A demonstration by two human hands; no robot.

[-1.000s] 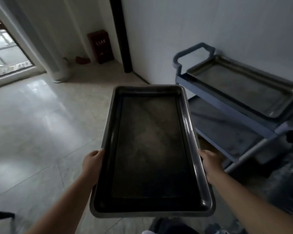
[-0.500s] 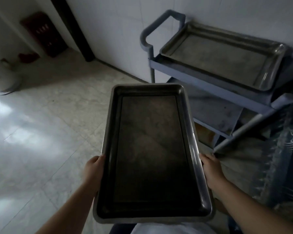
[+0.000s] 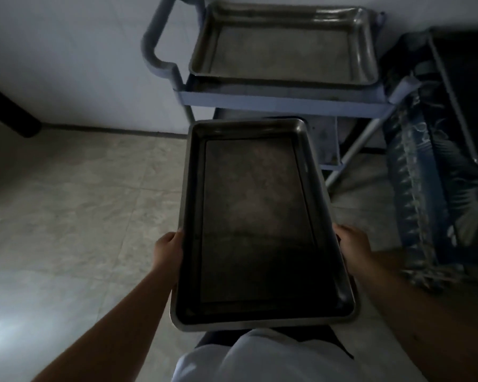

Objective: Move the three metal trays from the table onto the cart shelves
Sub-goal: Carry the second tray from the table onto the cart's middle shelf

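I hold a long metal tray (image 3: 257, 216) flat in front of me, its short end pointing at the cart. My left hand (image 3: 167, 250) grips its left rim and my right hand (image 3: 352, 244) grips its right rim. The blue cart (image 3: 284, 102) stands straight ahead against the wall. A second metal tray (image 3: 284, 48) lies on the cart's top shelf. The far end of my tray hides part of the cart's lower shelf (image 3: 324, 142). At the right edge a third tray's rim (image 3: 450, 89) shows on the table.
A table with a blue patterned cloth (image 3: 431, 194) stands close on the right, beside the cart. The cart's handle (image 3: 156, 48) sticks out on its left. A white wall runs behind, with tiled floor (image 3: 75, 205) to the left. A dark post (image 3: 9, 111) leans at far left.
My view has turned toward the cart and come closer; the cart now sits straight ahead and higher in frame. The tray stays gripped in both hands, its far end now over the lower shelf.
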